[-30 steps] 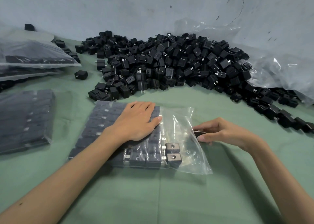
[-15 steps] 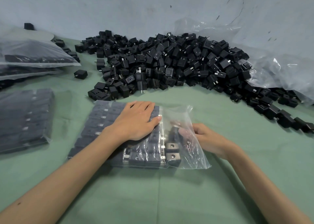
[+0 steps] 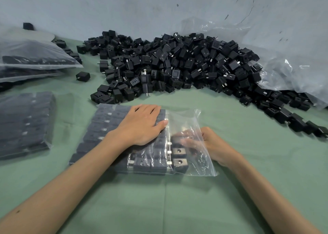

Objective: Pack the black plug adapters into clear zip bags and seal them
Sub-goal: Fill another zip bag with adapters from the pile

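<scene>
The clear zip bag (image 3: 183,122) lies flat on the green cloth (image 3: 177,207), with its mouth open toward the right hand (image 3: 211,145). Packed adapters (image 3: 106,125) fill most of the bag in tight rows. The left hand (image 3: 142,125) rests flat on top of the bag, fingers straight and together, pressing the rows down. The right hand reaches into the bag's mouth, where 1 more adapter (image 3: 177,140) sits at the end of the last column. Its fingers (image 3: 188,141) show only as a blur through the film, so it cannot be told whether they pinch that adapter or merely push it.

Each adapter looks like a small, hard, rigid block that is light on its own, with metal prongs that could snag or pierce thin film. The filled bag is probably heavy and floppy, and its plastic looks slick. It would be safer to slide it or support it from beneath than to lift it by a corner. Sealing would call for pinching along the mouth edge while the rows are held flat.

The zip strip itself cannot be made out in the crumpled film. The left hand and forearm hide several rows. Behind the bag, the pile of loose adapters (image 3: 177,65) trails out of frame. To the left of the bag, a filled bag (image 3: 26,123) is cut off by the edge.
</scene>
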`<action>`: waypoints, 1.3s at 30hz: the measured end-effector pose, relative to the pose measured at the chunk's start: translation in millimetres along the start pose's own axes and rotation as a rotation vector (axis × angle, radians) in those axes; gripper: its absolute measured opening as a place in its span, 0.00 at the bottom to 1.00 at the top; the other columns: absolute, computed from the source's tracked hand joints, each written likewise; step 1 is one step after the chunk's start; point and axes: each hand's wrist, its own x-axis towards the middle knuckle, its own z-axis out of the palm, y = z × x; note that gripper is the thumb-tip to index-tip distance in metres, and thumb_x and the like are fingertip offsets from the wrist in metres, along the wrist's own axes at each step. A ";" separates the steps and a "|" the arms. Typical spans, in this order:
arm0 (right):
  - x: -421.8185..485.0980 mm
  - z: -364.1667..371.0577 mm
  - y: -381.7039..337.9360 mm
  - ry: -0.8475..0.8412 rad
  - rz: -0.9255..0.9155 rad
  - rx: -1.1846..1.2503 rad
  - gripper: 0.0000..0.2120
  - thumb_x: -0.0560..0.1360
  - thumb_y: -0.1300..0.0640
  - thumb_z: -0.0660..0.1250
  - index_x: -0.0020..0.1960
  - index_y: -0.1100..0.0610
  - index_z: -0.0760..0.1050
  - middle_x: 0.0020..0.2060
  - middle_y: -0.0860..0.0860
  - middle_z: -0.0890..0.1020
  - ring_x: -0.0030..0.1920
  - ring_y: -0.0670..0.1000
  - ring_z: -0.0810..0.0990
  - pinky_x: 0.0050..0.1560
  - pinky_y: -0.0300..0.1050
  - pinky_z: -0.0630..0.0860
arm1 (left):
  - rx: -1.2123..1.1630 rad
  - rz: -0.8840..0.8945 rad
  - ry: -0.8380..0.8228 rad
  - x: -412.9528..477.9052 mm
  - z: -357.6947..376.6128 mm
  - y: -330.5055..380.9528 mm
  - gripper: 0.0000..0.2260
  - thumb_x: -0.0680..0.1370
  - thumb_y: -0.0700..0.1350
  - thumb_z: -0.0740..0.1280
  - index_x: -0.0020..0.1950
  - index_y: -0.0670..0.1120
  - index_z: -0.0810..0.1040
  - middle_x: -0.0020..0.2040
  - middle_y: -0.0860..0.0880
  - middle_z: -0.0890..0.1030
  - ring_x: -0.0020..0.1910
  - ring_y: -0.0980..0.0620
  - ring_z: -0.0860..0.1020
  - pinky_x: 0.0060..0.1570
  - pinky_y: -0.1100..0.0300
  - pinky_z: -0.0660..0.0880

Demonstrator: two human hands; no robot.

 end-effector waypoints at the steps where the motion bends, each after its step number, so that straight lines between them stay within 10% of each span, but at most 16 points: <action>1: 1.2 1.3 2.1 0.029 -0.004 0.018 0.06 0.74 0.54 0.70 0.43 0.45 0.84 0.37 0.46 0.85 0.36 0.41 0.82 0.36 0.31 0.75 | -0.002 0.000 0.001 -0.2 -0.2 0.1 0.30 0.80 0.62 0.45 0.76 0.46 0.58 0.75 0.49 0.62 0.73 0.51 0.58 0.70 0.55 0.50; 10: 6.0 1.3 11.4 0.114 0.005 0.061 0.13 0.63 0.50 0.79 0.41 0.56 0.81 0.38 0.55 0.84 0.37 0.50 0.82 0.38 0.41 0.80 | 0.010 -0.003 -0.011 0.1 -1.5 0.8 0.30 0.80 0.62 0.45 0.77 0.46 0.57 0.76 0.49 0.61 0.74 0.51 0.57 0.71 0.54 0.50; 17: 1.5 -10.5 7.0 -0.113 0.121 0.098 0.09 0.74 0.49 0.70 0.54 0.45 0.82 0.42 0.44 0.86 0.42 0.43 0.84 0.43 0.33 0.77 | 0.009 -0.004 -0.012 -0.5 -1.4 0.7 0.30 0.80 0.62 0.44 0.77 0.46 0.56 0.76 0.49 0.60 0.74 0.52 0.57 0.71 0.55 0.49; 31: 1.7 -8.5 -1.1 -0.147 0.099 -0.143 0.20 0.80 0.54 0.62 0.49 0.25 0.76 0.45 0.31 0.82 0.49 0.34 0.80 0.48 0.26 0.72 | 0.007 -0.007 -0.023 -0.2 -2.2 1.9 0.32 0.78 0.63 0.42 0.77 0.46 0.56 0.76 0.49 0.60 0.74 0.51 0.57 0.71 0.55 0.49; 39: -3.4 -36.4 -0.7 -0.184 0.208 -0.190 0.11 0.78 0.53 0.65 0.56 0.44 0.81 0.50 0.53 0.85 0.45 0.54 0.82 0.47 0.48 0.78 | -0.013 -0.003 -0.002 -1.4 -2.5 1.2 0.30 0.80 0.62 0.45 0.76 0.46 0.58 0.75 0.50 0.62 0.74 0.52 0.57 0.70 0.56 0.49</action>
